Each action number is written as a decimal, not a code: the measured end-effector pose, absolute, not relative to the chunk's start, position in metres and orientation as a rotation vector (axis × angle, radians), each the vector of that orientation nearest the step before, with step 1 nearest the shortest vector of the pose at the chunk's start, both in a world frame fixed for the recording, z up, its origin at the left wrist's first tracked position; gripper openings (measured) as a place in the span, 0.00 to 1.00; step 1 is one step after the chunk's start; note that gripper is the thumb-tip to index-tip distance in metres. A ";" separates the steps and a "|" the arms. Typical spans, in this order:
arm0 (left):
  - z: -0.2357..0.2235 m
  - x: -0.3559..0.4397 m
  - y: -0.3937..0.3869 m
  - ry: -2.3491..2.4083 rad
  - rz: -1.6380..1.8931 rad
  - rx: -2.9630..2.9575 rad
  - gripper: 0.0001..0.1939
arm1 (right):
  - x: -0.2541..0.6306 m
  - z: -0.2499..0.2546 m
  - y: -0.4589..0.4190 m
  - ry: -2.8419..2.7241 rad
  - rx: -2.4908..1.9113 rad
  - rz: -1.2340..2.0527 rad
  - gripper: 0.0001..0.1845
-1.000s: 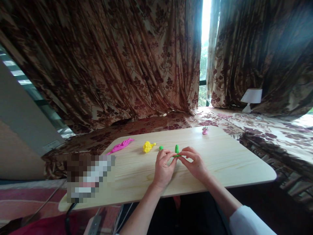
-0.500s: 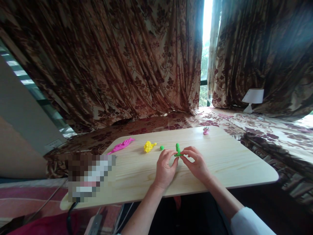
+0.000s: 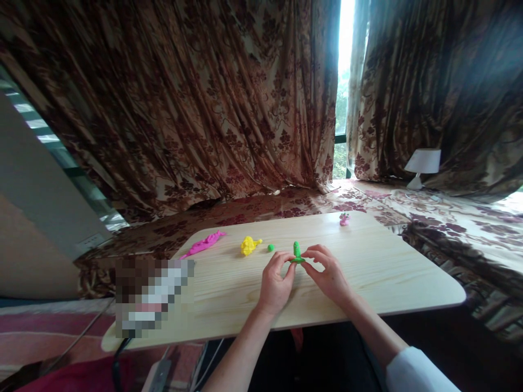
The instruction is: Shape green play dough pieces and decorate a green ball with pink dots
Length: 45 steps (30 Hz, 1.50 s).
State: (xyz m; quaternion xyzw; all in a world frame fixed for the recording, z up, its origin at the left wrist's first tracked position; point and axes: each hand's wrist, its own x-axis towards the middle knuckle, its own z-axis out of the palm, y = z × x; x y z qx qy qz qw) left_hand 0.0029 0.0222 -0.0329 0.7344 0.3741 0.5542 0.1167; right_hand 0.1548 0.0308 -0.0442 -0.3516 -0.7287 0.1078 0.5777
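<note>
- We see a bright green, clay-like piece (image 3: 297, 250) between the two hands: a rounded stub points up and away from us, with a thin, flat strip running crosswise at its near end.
- The left hand (image 3: 278, 280) pinches the left end of that strip between thumb and forefinger; we find the remaining fingers curled in behind, partly hidden.
- The right hand (image 3: 330, 275) pinches the right end in the same way, thumb below and forefinger above, its other fingers bent loosely.
- We notice the stub standing free of both pairs of fingertips, in the gap between them and beyond them; only the strip is gripped.
- We cannot tell whether the green piece touches the pale, wood-grained table (image 3: 388, 272) with rounded corners.
- Near the left hand, just beyond it and to the left, we see a small, round green ball (image 3: 270, 248) on the tabletop.
- Farther left we pick out a lumpy yellow mass (image 3: 247, 245) with a short stalk pointing right, then a long, crumpled magenta strip (image 3: 204, 243) lying slantwise.
- Well apart, near the far edge on the right, we see a small pink figure (image 3: 344, 219) with a greyish top, its details too small to read.
</note>
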 end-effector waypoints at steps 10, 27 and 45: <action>-0.034 0.003 0.022 1.085 1.572 2.167 0.06 | 0.155 -0.042 0.028 -1.737 -0.821 0.255 0.08; -0.036 0.002 0.025 1.054 1.536 2.111 0.08 | 0.156 -0.045 0.032 -1.759 -0.820 0.254 0.08; -0.040 0.001 0.026 1.026 1.479 1.991 0.08 | 0.155 -0.045 0.032 -1.729 -0.822 0.272 0.08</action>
